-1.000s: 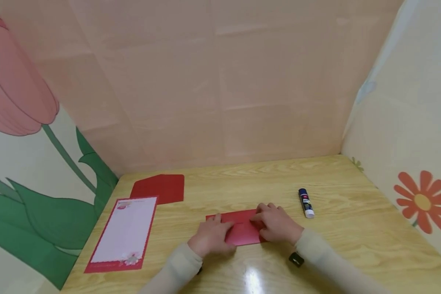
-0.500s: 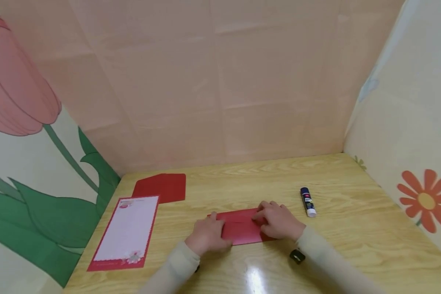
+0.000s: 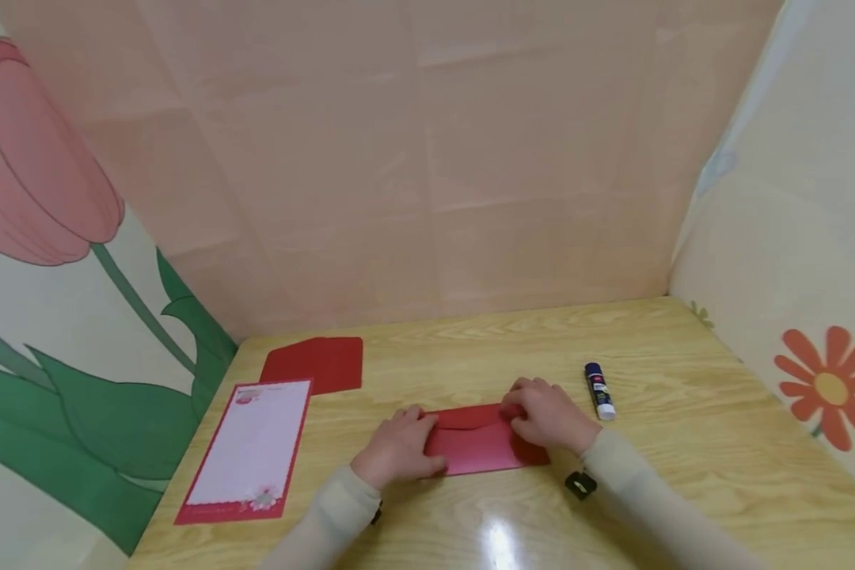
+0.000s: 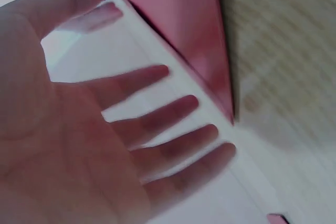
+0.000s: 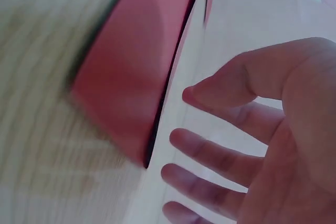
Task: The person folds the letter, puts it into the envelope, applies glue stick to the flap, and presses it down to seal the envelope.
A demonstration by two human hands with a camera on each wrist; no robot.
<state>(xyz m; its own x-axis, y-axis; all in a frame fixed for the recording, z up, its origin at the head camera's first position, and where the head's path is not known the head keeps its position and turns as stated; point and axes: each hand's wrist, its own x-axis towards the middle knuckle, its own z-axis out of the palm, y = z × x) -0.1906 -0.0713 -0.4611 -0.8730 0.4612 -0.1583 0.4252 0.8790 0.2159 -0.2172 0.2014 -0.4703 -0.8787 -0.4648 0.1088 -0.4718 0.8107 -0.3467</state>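
2 ends of the red envelope (image 3: 473, 453) are partly hidden: the left hand (image 3: 395, 448) covers its left edge, and the right hand (image 3: 550, 416) lies over its upper right corner. The envelope rests flat on the wooden table (image 3: 427, 368), between the hands. A dark line crosses its upper part, with a deeper red strip above and a shinier face below.

From the left wrist, the left palm faces the camera, 4 fingers spread and nearly straight, the thumb well apart from them; a blurred shape behind the thumb is hard to make out. The pale surface beside these fingers is washed out, so its nature cannot be told.

From the right wrist, the thumb hides the index fingertip, and the other fingers are slightly bent and apart; whether thumb and index pinch paper cannot be told. The little finger is cut off at the bottom. A red panel (image 5: 128, 66) lies just beyond the fingertips, a narrow dark gap along its near side.

Left of the left hand, a white sheet (image 3: 249, 447) with a red border overlaps part of a dark red envelope (image 3: 336, 366); its print is too small to read. A glue stick (image 3: 599, 391) lies near the right hand, farther right.
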